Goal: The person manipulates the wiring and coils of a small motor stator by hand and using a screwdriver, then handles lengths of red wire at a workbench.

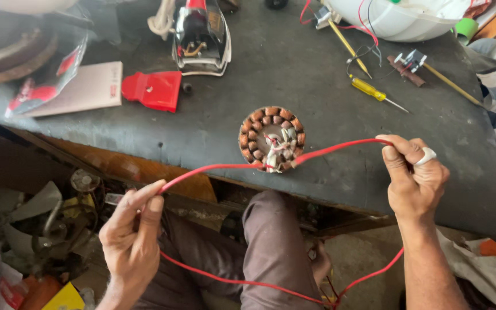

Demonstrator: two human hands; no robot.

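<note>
**Red wire held taut over motor coil at bench edge**

Dark grey bench (pixel 294 74), worn and scuffed, fills the upper frame. Below its front edge lies clutter, including an old fan (pixel 24 221). On the bench stand a white bowl-shaped housing (pixel 409 20), an opened clothes iron (pixel 201 37), a red plastic cover (pixel 153 90) and a yellow screwdriver (pixel 371 90). A round copper-wound coil (pixel 271 139) sits near the front edge. A red wire (pixel 340 148) runs across it. Left hand (pixel 132 241): fingers closed, pinching the wire below the bench edge. Right hand (pixel 415 178): fingers closed, pinching the wire over the bench; one finger is wrapped in white.
</note>
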